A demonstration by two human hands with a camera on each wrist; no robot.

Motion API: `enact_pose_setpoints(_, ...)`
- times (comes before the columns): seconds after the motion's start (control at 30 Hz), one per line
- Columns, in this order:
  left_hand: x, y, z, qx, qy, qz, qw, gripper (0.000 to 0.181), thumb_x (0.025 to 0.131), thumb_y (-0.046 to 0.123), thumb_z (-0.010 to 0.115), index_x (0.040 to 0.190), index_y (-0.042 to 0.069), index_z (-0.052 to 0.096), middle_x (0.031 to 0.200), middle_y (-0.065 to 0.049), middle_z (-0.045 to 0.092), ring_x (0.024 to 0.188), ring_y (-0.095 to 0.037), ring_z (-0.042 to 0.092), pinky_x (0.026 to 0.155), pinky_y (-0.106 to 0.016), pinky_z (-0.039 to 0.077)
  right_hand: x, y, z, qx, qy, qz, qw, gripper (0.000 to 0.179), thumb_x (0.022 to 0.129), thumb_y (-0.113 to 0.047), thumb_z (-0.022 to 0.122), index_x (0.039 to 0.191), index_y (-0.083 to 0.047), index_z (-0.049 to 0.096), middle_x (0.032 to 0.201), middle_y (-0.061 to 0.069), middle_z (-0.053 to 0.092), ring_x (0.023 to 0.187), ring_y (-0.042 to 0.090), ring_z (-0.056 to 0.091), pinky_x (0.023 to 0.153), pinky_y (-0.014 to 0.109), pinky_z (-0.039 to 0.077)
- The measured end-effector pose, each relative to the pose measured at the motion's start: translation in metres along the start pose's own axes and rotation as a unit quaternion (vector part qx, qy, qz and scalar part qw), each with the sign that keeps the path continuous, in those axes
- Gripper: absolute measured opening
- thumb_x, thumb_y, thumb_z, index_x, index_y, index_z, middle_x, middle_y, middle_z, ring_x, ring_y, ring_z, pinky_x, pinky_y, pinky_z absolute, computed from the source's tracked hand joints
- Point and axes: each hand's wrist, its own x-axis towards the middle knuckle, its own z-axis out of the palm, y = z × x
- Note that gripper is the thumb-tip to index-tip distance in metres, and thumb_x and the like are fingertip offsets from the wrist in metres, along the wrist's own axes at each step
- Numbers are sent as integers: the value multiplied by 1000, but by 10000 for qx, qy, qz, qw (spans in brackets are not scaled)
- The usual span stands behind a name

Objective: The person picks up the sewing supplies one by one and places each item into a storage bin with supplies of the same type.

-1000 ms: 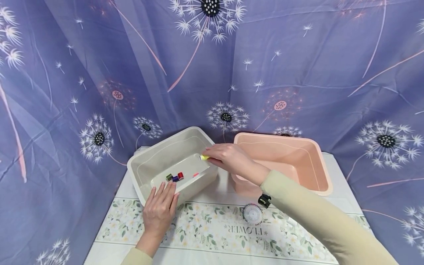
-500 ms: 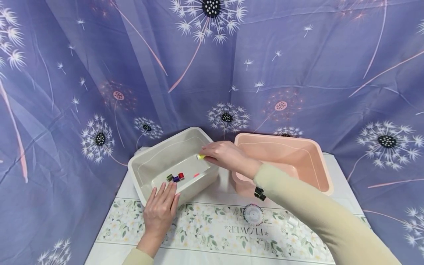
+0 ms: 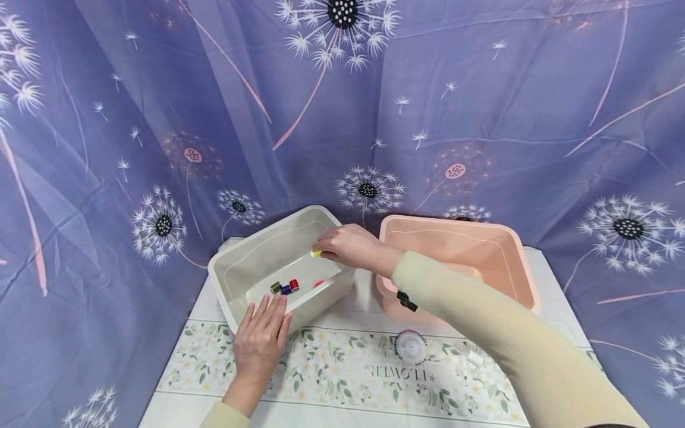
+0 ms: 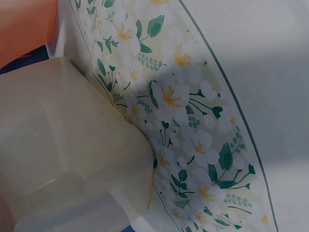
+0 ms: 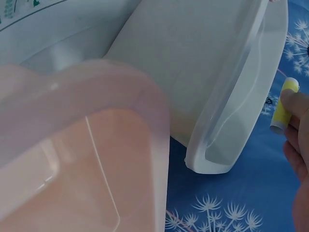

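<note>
My right hand point(image 3: 350, 245) pinches a spool of yellow thread point(image 3: 316, 253) over the right end of the grey bin point(image 3: 267, 252). In the right wrist view the yellow spool with its pale ends sits between thumb and fingers point(image 5: 301, 125). On the bin floor green point(image 3: 275, 288), blue point(image 3: 285, 290) and red point(image 3: 294, 285) thread spools lie close together. A pink-red piece point(image 3: 318, 283) shows farther right, partly hidden by the near wall. My left hand point(image 3: 258, 339) rests with straight fingers on the bin's near rim, holding nothing.
A peach bin point(image 3: 449, 238) stands to the right, partly behind my right forearm. On the floral table cover lie a round wheel of pins point(image 3: 411, 347) and a small white object point(image 3: 474, 358). A dandelion-print curtain point(image 3: 299, 148) hangs behind.
My right hand has moved a little left over the grey bin, carrying the yellow thread spool with it. The left hand stays at the near rim.
</note>
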Motion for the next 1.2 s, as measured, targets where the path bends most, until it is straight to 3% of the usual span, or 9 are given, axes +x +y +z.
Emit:
enact_pose_setpoints(0.4, 1, 0, 1, -18, 54, 65, 10000, 39, 109, 34, 59, 130, 6, 77, 118, -15, 79, 109, -38, 77, 99, -60, 57, 23, 7, 11, -19, -594, -128, 9981, 11, 100, -16, 77, 110, -17, 80, 101, -3, 79, 87, 17, 76, 77, 37, 62)
enact_pose_setpoints(0.63, 1, 0, 0, -15, 36, 56, 10000, 39, 110, 34, 59, 130, 6, 77, 119, -15, 79, 109, -38, 77, 98, -60, 58, 36, 8, 22, -211, -940, -455, 9943, 4, 96, -13, 79, 97, -15, 77, 95, -4, 78, 82, 18, 75, 74, 38, 60)
enact_pose_setpoints(0.8, 1, 0, 0, -19, 42, 54, 10000, 39, 110, 34, 59, 130, 6, 77, 119, -15, 79, 110, -38, 77, 96, -60, 58, 41, 9, 24, -354, -994, -559, 9928, 10, 96, -10, 77, 88, -16, 73, 87, -4, 77, 74, 16, 72, 68, 36, 58)
enact_pose_setpoints(1.2, 0, 1, -1, -7, -69, 19, 10000, 41, 110, 35, 57, 130, 5, 77, 121, -15, 78, 112, -38, 76, 99, -61, 57, 55, 7, 29, -663, -1245, -686, 9876, 5, 94, -13, 76, 91, -16, 75, 92, -2, 79, 80, 21, 76, 71, 39, 60)
